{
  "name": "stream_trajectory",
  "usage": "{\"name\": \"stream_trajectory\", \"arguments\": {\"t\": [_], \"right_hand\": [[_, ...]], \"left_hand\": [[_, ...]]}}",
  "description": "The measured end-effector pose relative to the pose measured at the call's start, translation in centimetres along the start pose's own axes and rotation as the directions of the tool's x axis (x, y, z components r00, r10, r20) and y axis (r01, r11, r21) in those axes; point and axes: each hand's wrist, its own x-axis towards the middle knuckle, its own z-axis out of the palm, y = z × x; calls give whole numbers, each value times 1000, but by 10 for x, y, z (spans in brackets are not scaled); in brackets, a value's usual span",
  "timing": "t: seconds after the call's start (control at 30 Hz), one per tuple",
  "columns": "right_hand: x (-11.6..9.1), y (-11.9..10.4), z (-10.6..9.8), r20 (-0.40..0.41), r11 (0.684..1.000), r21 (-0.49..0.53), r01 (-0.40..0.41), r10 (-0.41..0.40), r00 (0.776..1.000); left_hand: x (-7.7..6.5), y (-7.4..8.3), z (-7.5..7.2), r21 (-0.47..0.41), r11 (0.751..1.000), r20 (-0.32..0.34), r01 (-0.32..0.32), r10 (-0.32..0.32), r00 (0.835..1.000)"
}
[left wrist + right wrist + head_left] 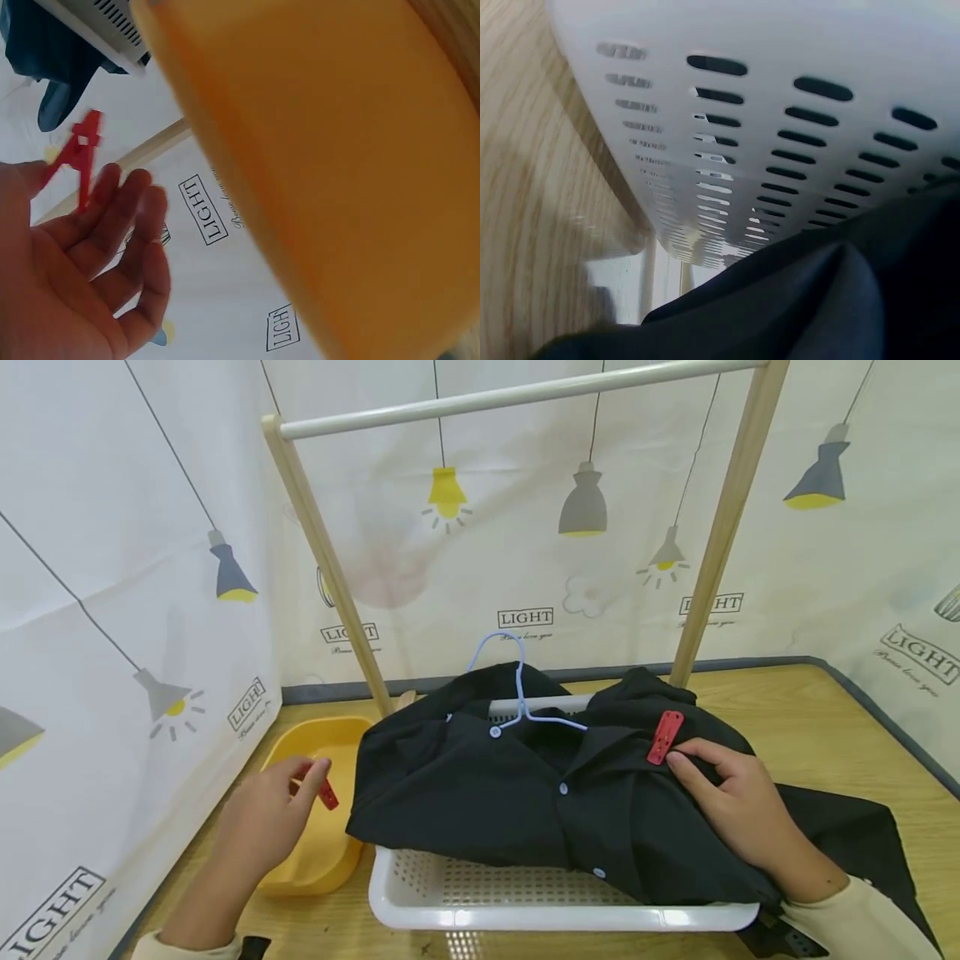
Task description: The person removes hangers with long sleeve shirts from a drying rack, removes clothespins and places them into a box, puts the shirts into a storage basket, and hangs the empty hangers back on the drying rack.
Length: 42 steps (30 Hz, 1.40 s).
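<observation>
My left hand [266,814] pinches a small red clothespin [328,795] between thumb and index finger, near the yellow bin [322,860]. In the left wrist view, this clothespin [77,156] stands between thumb and index finger, other fingers loosely bent. A black button shirt [487,802] lies spread over the white basket [555,918]. The hook of a pale blue hanger [520,681] rises from its collar. On the shirt's right shoulder, my right hand [738,806] pinches the lower end of another red clothespin [664,737] with thumb and index finger. The right wrist view hides this hand.
Behind the basket stands a rack with wooden posts [717,543] and a white rail [517,397]. A cloth printed with lamps [480,560] surrounds the wooden table [817,727]. Part of the black garment hangs beyond the basket's right side.
</observation>
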Motion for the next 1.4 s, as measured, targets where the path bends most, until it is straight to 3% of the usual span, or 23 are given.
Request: {"name": "stream_trajectory", "arguments": {"t": [0.17,0.33,0.47,0.67,0.87,1.1,1.2,1.4], "right_hand": [[1,2,1,-12,1000,-13,-10,10,1000],[0,4,-1,-11,1000,-13,-24,24,1000],[-1,4,-1,-13,999,-22,-25,25,1000],[0,1,1,4,1000,-16,-9,10,1000],[-2,1,2,3,1000,-10,0,0,1000],[-2,1,3,-3,1000,-13,-15,15,1000],[-2,1,4,-7,1000,-13,-9,9,1000],[-1,1,5,-2,1000,-22,-13,13,1000]], "left_hand": [[4,-7,10,86,996,115,29,-39,993],[6,-9,20,186,982,152,-11,-18,988],[7,-8,28,218,974,158,-55,20,987],[6,-11,38,224,974,219,-38,-12,976],[5,-14,43,212,976,204,-55,11,979],[6,-20,50,224,973,249,-58,0,968],[6,-21,54,220,973,230,-63,11,973],[6,-23,59,251,960,227,-127,69,971]]}}
